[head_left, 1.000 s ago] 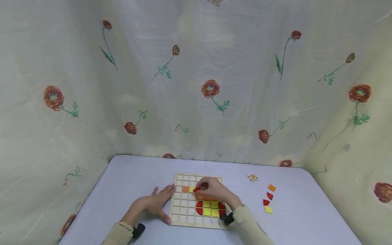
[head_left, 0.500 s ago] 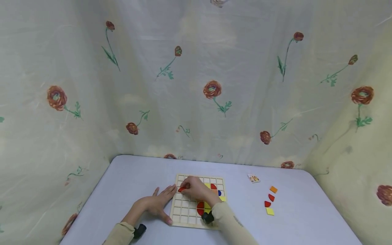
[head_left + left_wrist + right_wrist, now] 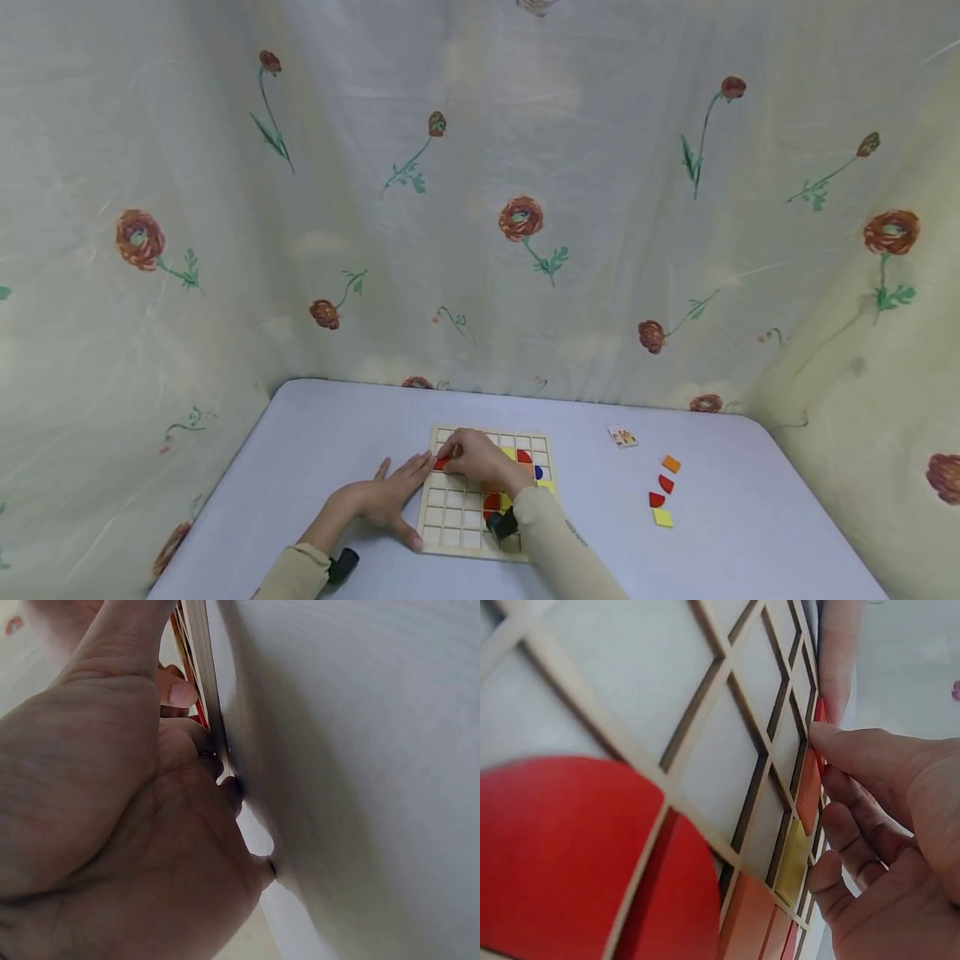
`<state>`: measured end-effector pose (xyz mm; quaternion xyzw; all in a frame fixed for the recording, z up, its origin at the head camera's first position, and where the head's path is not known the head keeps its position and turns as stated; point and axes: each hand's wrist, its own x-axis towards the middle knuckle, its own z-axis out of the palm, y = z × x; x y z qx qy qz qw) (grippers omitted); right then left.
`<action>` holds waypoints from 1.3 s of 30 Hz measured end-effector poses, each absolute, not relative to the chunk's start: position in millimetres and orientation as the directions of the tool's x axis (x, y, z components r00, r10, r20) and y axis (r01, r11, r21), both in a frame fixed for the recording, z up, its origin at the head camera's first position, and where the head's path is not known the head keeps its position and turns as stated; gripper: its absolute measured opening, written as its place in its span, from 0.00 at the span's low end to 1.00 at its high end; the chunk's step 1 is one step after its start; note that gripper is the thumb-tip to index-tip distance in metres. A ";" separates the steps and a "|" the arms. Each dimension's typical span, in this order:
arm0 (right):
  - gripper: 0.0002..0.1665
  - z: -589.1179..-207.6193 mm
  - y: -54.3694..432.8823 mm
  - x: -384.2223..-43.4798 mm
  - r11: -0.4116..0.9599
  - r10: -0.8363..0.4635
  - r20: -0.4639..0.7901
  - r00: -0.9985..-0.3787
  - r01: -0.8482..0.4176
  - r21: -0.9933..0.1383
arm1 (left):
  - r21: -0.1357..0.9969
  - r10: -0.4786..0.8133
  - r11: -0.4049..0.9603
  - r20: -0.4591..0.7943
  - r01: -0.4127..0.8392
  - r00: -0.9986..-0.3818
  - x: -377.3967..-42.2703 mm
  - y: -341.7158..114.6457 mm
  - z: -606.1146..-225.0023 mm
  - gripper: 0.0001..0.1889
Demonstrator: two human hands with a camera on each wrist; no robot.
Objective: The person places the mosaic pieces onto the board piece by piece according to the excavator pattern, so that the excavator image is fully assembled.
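A wooden grid board (image 3: 465,552) lies on the table, with red, yellow, orange and blue tiles in some of its cells. My right hand (image 3: 474,457) reaches across it and pinches a red quarter-circle tile (image 3: 439,464) at a cell in the leftmost column. In the right wrist view, the thumb touches that tile, beside an orange tile (image 3: 808,791) and a yellow tile (image 3: 793,859). My left hand (image 3: 386,500) is spread on the table, its fingertips and thumb touching the board's left edge. The right forearm hides part of the pattern.
Right of the board lie a loose orange square (image 3: 671,464), two red quarter-circles, one of them a red piece (image 3: 657,500), and a yellow square (image 3: 662,517). A small printed card (image 3: 622,437) lies behind them. Flowered curtains (image 3: 480,250) stand round the table.
My right hand has carried the red tile leftward from the board's middle to its left column, then lowered it there. The left hand has stayed in place.
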<state>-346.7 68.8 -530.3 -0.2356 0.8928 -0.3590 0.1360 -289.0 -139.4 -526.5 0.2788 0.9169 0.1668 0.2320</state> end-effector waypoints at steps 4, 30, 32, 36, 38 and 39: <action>0.09 -531.2 69.6 -346.7 0.632 -0.523 -0.075 -0.849 -0.328 -0.702 | 0.418 0.567 0.807 -0.352 0.417 -0.744 -290.2 -136.6 -526.2 0.66; 0.18 -513.6 262.6 -331.3 0.590 -0.363 -0.092 -0.927 -0.152 -0.793 | 0.433 0.543 0.817 -0.353 0.381 -0.762 -290.3 -134.6 -528.7 0.67; 0.19 -516.4 293.5 -330.7 0.604 -0.308 -0.073 -0.948 -0.136 -0.785 | 0.437 0.545 0.815 -0.354 0.380 -0.760 -290.8 -135.1 -529.4 0.67; 0.21 -523.3 346.7 -328.0 0.633 -0.178 -0.054 -0.983 -0.072 -0.771 | 0.438 0.546 0.814 -0.354 0.382 -0.759 -292.2 -135.1 -532.1 0.67; 0.22 -528.0 368.2 -326.4 0.644 -0.119 -0.060 -0.991 -0.031 -0.764 | 0.435 0.543 0.817 -0.357 0.379 -0.760 -293.2 -134.9 -532.9 0.67; 0.23 -530.1 377.2 -325.5 0.648 -0.090 -0.063 -0.994 -0.010 -0.762 | 0.434 0.541 0.818 -0.359 0.377 -0.761 -293.3 -134.5 -532.7 0.67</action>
